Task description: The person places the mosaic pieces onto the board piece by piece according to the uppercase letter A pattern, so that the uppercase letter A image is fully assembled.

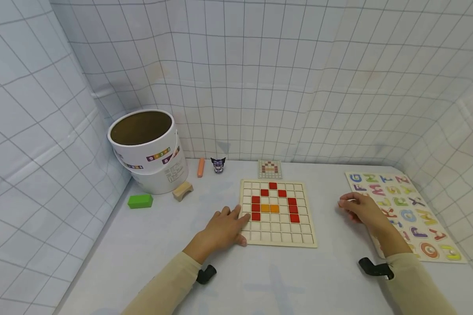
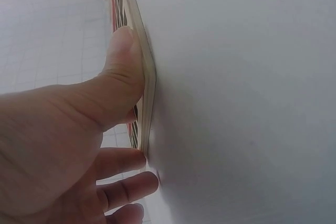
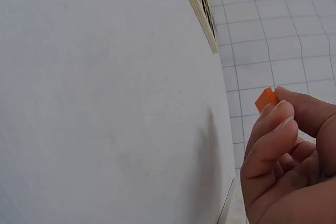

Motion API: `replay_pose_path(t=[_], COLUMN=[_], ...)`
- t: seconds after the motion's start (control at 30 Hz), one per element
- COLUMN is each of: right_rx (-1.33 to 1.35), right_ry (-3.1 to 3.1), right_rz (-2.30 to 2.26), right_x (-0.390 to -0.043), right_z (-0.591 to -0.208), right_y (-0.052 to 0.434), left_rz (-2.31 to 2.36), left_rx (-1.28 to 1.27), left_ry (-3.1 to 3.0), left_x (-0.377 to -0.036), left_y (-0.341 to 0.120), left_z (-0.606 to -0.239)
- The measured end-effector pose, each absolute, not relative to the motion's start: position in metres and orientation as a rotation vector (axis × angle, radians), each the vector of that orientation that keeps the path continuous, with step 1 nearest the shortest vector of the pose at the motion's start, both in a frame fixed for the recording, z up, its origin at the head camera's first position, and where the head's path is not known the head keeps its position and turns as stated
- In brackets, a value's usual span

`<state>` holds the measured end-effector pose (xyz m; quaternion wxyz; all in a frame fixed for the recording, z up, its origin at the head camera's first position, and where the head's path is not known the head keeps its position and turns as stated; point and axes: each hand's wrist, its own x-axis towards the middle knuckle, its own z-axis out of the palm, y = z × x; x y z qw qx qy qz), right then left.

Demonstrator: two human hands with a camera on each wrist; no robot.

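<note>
left hand (image 1: 224, 228) lying flat, fingers spread, bracing near-left corner of square wooden grid board (image 1: 277, 212) on desk (image 1: 161, 245) | right hand (image 1: 361, 210) pinching small orange square tile (image 3: 266, 98), hovering right of board

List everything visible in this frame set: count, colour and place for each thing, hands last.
grid board: 1, pale wood, table centre, holding red and orange tiles
orange tile: 1, pinched in right hand
pattern card: 1, small, behind the grid board
letter puzzle: 1, multicoloured, table right
buckets: 2, white, nested, back left
green block: 1, front of buckets
wooden arch block: 1, beside buckets
orange stick: 1, by back wall
toy figure: 1, dark, by back wall
left hand: on grid board's left edge
right hand: above table, over the letter puzzle's left edge
</note>
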<state>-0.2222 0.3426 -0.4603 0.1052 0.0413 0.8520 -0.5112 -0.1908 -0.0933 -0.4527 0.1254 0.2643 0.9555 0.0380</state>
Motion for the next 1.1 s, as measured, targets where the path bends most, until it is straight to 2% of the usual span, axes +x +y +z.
replay_pose_path(t=[0.2, 0.37, 0.87, 1.1], right_rx=[0.034, 0.001, -0.040, -0.079], right_ry=[2.261, 2.148, 2.069, 2.193], right_rz=[-1.865, -1.962, -1.890, -1.652], right_x=[-0.223, -0.225, -0.240, -0.244], right_z=[-0.460, -0.460, -0.468, -0.468], right_y=[0.336, 0.329, 0.271, 0.230], left_rz=[0.125, 0.133, 0.133, 0.117], left_rx=[0.769, 0.764, 0.762, 0.785], left_ry=[2.794, 2.795, 2.793, 2.788], left_x=[-0.189, -0.188, -0.188, -0.190], left_y=[-0.094, -0.095, -0.095, -0.095], left_z=[-0.452, -0.452, -0.451, -0.450])
